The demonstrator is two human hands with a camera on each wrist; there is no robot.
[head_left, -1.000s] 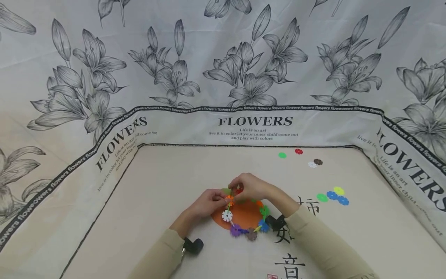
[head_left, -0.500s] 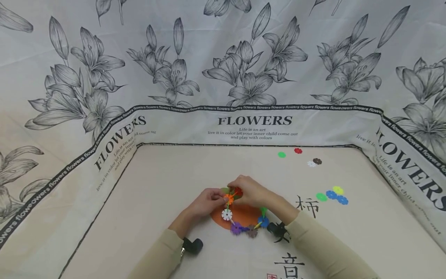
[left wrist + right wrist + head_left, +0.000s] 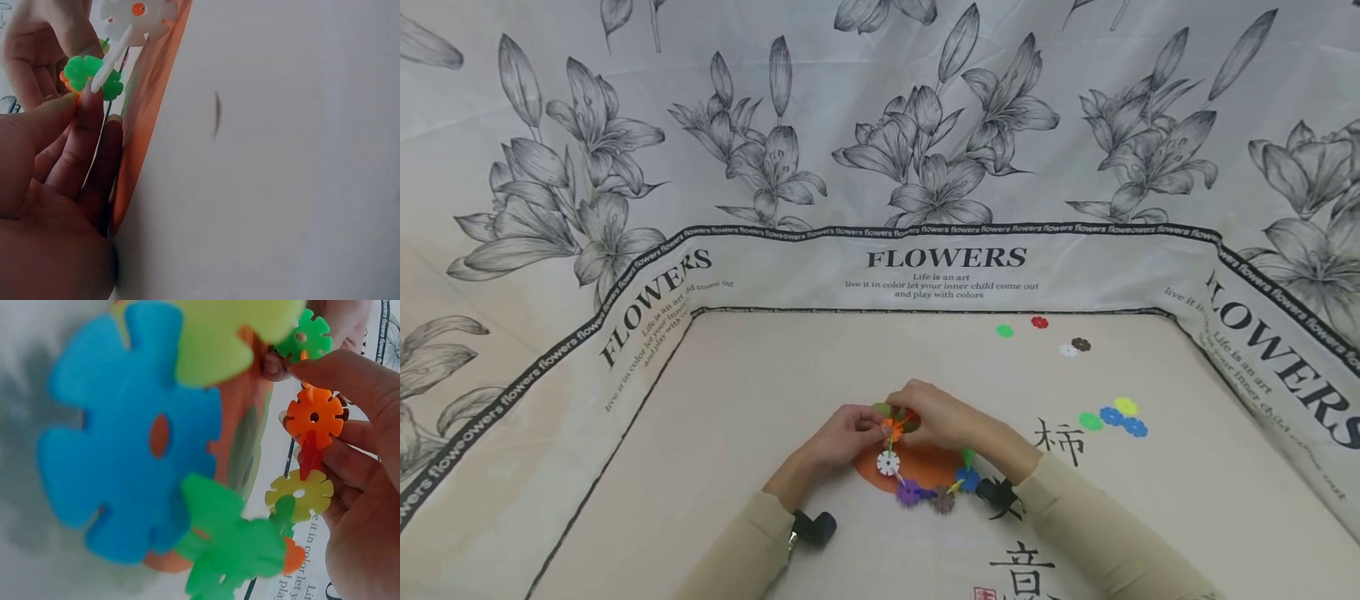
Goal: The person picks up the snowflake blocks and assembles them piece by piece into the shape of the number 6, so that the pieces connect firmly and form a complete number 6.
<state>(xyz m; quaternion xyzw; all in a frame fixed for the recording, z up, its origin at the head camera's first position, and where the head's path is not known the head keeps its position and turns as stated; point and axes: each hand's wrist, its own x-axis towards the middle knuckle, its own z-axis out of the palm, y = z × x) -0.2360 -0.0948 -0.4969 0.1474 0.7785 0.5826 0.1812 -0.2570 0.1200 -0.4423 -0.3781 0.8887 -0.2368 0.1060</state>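
Note:
Slotted plastic flower discs are joined into a looped chain: white (image 3: 882, 463), purple (image 3: 907, 493), brown (image 3: 943, 500) and blue (image 3: 967, 480) ones show in the head view. My left hand (image 3: 844, 435) pinches the chain by a green disc (image 3: 81, 70) between thumb and fingertips, with orange behind it. Opposite it, my right hand (image 3: 938, 415) holds an orange disc (image 3: 299, 422) of the same chain between thumb and fingers. From that disc a red piece leads to a yellow disc (image 3: 278, 495). In the head view the right hand hides the chain's far side.
Under the chain lies an orange persimmon print (image 3: 917, 458) on the beige cloth (image 3: 737, 375). Loose discs, green (image 3: 1091, 422), blue (image 3: 1136, 427) and yellow (image 3: 1126, 407), lie to the right. Several more, including a red one (image 3: 1039, 322), are farther back. A flowered curtain (image 3: 820, 275) encloses the table.
My right hand has shifted slightly nearer and turned, now covering more of the chain's right side. The left hand stays nearly in place. The head view has drifted slightly.

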